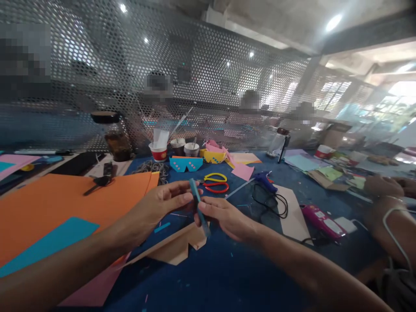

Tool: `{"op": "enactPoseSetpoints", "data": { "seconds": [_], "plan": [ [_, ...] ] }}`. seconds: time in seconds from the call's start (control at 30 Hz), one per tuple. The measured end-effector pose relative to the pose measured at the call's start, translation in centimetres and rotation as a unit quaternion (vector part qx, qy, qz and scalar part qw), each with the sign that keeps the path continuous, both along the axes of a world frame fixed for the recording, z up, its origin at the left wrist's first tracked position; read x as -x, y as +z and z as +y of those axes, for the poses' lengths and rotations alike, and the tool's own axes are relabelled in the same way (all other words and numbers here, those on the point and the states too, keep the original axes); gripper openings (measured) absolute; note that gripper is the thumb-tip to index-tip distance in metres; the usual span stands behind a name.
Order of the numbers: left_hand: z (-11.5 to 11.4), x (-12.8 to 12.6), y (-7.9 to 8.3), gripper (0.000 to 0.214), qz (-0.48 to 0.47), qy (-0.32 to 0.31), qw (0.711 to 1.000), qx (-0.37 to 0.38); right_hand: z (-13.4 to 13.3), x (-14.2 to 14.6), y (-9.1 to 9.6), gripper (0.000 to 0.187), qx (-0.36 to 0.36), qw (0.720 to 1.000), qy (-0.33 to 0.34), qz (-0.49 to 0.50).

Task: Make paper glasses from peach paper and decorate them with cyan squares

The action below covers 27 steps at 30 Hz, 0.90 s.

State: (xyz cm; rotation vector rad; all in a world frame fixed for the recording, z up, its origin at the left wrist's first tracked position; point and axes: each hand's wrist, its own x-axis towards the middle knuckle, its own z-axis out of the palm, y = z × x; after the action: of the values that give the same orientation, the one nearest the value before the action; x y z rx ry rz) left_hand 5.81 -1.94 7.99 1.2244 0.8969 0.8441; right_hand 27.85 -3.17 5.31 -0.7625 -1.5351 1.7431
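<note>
Between my hands is a narrow blue paper strip (199, 207), tilted and seen nearly edge-on. My left hand (173, 197) pinches its upper part between thumb and fingers. Lower down, my right hand (219, 213) grips the same strip. Just behind them lie scissors (217, 183) with one yellow and one red handle, their blades partly hidden by my fingers. Beneath the hands rests a brown paper cutout (173, 253) with a notched edge. A small blue paper scrap (162, 227) lies near my left wrist.
Orange sheets (123, 197) cover the left side. Blue paper glasses (186, 164) and yellow ones (213, 156) stand at the back beside a red-and-white cup (158, 153). A blue glue gun (265, 181) with a looped cord lies right. Another person's arm (388, 212) is at far right.
</note>
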Motion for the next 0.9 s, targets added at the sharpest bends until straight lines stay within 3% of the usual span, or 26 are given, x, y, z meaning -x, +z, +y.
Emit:
{"op": "enactPoseSetpoints", "data": {
  "seconds": [0.13, 0.3, 0.43, 0.5, 0.63, 0.77, 0.9],
  "plan": [
    [0.0, 0.5, 0.2, 0.04, 0.008, 0.002, 1.0, -0.025, 0.0, 0.0, -0.1, 0.051, 0.007, 1.0, 0.012, -0.011],
    [0.8, 1.8, -0.3, 0.036, 0.093, 0.088, 0.988, -0.092, 0.9, -0.2, -0.1, 0.047, 0.05, 0.993, -0.088, 0.063],
    [0.8, 1.3, -1.7, 0.038, 0.092, 0.065, 0.991, -0.069, 1.3, 0.0, -0.5, 0.043, 0.073, 0.983, -0.129, 0.112],
    [0.9, 0.9, -2.6, 0.037, 0.083, 0.03, 0.994, -0.062, 1.2, 0.2, -0.7, 0.042, 0.065, 0.985, -0.116, 0.108],
    [1.4, 0.8, -3.2, 0.037, 0.103, -0.017, 0.988, -0.109, 0.8, 0.2, -0.8, 0.038, -0.018, 0.994, -0.099, 0.046],
    [1.6, 0.9, -1.8, 0.048, 0.082, 0.003, 0.985, -0.149, 0.3, 0.1, -0.7, 0.045, 0.019, 0.999, 0.019, 0.043],
    [1.1, 0.7, -0.5, 0.033, 0.095, -0.056, 0.984, -0.143, -0.1, 0.2, -0.5, 0.048, 0.033, 0.996, 0.074, 0.037]
  ]
}}
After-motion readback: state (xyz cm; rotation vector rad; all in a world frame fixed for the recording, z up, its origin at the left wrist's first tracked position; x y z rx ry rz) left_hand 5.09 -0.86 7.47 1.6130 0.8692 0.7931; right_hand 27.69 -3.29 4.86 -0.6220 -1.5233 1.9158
